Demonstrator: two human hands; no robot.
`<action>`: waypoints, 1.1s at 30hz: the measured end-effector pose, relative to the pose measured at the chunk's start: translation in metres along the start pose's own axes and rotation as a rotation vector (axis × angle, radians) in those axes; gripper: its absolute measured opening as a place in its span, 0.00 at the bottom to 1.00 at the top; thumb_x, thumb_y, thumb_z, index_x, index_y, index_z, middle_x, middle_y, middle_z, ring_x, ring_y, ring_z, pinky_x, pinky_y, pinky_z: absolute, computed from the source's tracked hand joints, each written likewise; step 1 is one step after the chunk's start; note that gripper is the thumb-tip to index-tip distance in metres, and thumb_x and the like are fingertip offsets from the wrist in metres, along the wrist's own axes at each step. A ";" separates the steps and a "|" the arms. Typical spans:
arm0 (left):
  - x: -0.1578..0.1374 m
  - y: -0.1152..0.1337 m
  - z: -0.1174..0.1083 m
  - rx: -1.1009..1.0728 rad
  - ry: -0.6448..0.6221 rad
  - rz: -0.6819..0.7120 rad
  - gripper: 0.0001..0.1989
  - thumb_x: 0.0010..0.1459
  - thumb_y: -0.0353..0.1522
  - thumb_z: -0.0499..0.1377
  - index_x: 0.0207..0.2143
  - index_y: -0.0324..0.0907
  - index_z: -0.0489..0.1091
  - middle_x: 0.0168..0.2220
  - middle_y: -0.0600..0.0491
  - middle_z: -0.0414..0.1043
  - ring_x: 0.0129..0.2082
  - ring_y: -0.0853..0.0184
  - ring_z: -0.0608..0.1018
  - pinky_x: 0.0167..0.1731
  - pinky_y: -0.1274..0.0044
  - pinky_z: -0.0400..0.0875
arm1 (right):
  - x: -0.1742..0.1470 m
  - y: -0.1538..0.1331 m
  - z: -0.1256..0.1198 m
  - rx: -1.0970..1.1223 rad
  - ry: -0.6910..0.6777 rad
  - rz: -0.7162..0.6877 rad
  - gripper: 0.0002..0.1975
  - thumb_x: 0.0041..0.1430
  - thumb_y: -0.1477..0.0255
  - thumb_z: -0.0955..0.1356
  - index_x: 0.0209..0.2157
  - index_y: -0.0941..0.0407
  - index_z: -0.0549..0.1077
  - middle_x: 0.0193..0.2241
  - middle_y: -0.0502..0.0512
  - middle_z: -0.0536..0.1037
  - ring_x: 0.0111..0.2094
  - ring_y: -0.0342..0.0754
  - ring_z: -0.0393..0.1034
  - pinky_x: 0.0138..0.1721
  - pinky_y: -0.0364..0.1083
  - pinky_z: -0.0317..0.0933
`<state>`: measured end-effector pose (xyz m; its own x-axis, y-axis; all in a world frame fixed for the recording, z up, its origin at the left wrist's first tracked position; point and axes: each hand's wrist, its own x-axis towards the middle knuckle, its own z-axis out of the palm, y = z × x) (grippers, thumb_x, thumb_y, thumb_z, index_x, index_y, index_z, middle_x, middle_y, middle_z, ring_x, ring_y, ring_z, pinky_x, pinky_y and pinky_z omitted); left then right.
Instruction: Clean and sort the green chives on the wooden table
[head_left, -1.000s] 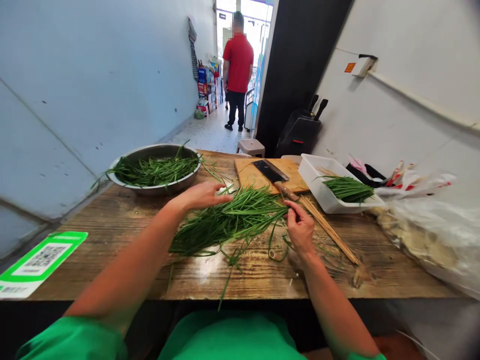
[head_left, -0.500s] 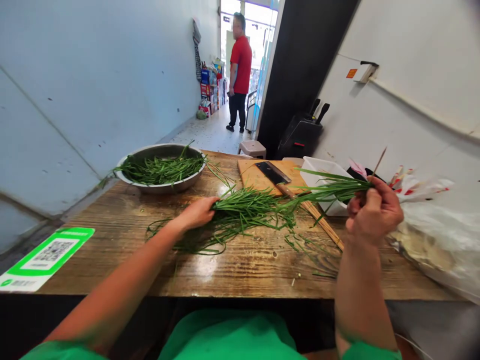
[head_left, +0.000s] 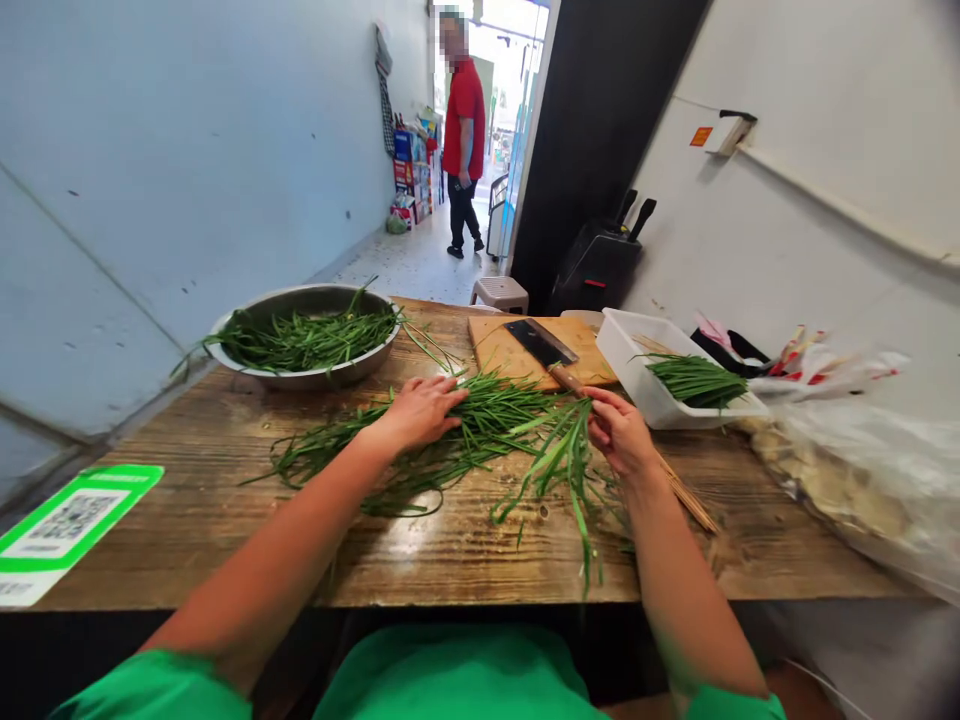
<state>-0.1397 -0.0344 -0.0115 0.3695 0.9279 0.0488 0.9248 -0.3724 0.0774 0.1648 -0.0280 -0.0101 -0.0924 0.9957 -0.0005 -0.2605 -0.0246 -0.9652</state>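
A loose heap of garlic chives (head_left: 495, 415) lies across the middle of the wooden table. My left hand (head_left: 421, 412) rests palm down on the heap, its fingers stretched out. Between the fingertips of my right hand (head_left: 621, 432) hangs a small bunch of chives (head_left: 564, 450), the leaves drooping towards the table's front edge. Just behind that hand, a cleaver (head_left: 541, 343) lies on a wooden cutting board (head_left: 491, 345), its handle pointing towards me. Thin bamboo skewers (head_left: 686, 495) lie to the right of my right hand, partly hidden by it.
At the back left stands a metal basin (head_left: 300, 378) full of chives. A white plastic bin (head_left: 628, 360) on the right holds more chives (head_left: 696, 380). Plastic bags (head_left: 847, 470) cover the right side. A green QR-code card (head_left: 82, 520) lies left. A person in red (head_left: 465, 120) stands by the doorway.
My right hand has moved left and down from near the bin; its skewer is gone and it now holds drooping chives. My left hand has opened onto the heap. The person in red has turned.
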 end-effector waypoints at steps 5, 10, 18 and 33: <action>0.002 -0.037 0.023 -0.015 -0.121 -0.157 0.34 0.53 0.51 0.46 0.60 0.49 0.46 0.61 0.44 0.48 0.59 0.55 0.54 0.53 0.61 0.46 | 0.000 0.017 0.011 -0.089 -0.047 0.094 0.17 0.43 0.68 0.67 0.38 0.59 0.70 0.16 0.43 0.67 0.09 0.33 0.48 0.10 0.36 0.37; -0.005 -0.029 0.013 0.038 -0.060 -0.163 0.33 0.53 0.47 0.50 0.60 0.47 0.48 0.61 0.42 0.46 0.59 0.52 0.52 0.53 0.57 0.43 | -0.004 0.020 0.019 -0.270 -0.105 0.102 0.17 0.45 0.68 0.64 0.38 0.60 0.71 0.15 0.43 0.65 0.09 0.33 0.48 0.11 0.36 0.39; 0.020 0.042 0.004 -0.114 0.191 0.175 0.11 0.57 0.34 0.51 0.37 0.46 0.73 0.37 0.50 0.73 0.40 0.64 0.71 0.44 0.69 0.55 | 0.003 0.027 0.008 -0.653 -0.034 0.001 0.18 0.46 0.73 0.60 0.38 0.61 0.73 0.16 0.46 0.67 0.13 0.36 0.54 0.14 0.37 0.48; 0.052 0.052 0.022 -0.174 0.255 0.001 0.08 0.52 0.32 0.55 0.28 0.44 0.74 0.33 0.50 0.73 0.38 0.61 0.71 0.41 0.68 0.55 | 0.002 0.046 0.017 -1.080 0.043 -0.232 0.17 0.49 0.75 0.59 0.36 0.55 0.76 0.30 0.51 0.78 0.28 0.44 0.70 0.32 0.41 0.61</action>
<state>-0.0703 -0.0054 -0.0271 0.3153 0.9018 0.2954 0.8872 -0.3906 0.2455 0.1368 -0.0282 -0.0497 -0.1108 0.9689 0.2212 0.7108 0.2328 -0.6638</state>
